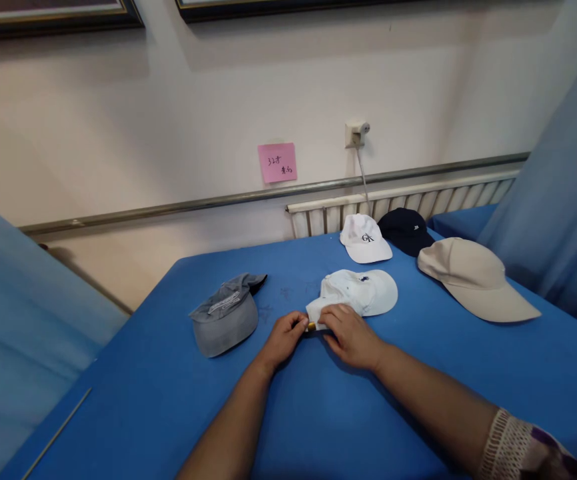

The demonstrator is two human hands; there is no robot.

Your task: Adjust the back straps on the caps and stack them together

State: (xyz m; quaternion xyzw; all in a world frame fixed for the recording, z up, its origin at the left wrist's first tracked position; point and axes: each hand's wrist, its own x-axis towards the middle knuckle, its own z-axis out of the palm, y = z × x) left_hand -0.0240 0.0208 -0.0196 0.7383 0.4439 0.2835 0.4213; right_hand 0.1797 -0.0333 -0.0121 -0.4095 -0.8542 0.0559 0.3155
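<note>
A pale white baseball cap (348,287) with a small dark logo lies on the blue-covered table, its brim pointing right. At its near left end, my left hand (286,337) pinches the edge beside a small gold-coloured buckle (311,327). My right hand (351,335) grips the same cap's strap end just right of that buckle, fingers curled over the fabric. To the left of my hands rests a grey cap (231,317) with its brim toward me. The inside of the pale cap is hidden.
Behind sit a white cap with black letters (366,239) and a dark navy cap (406,230). A large beige cap (478,277) lies at right. Blue curtains (23,320) hang on both sides. A metal rail (218,200) and radiator (438,199) run along the wall.
</note>
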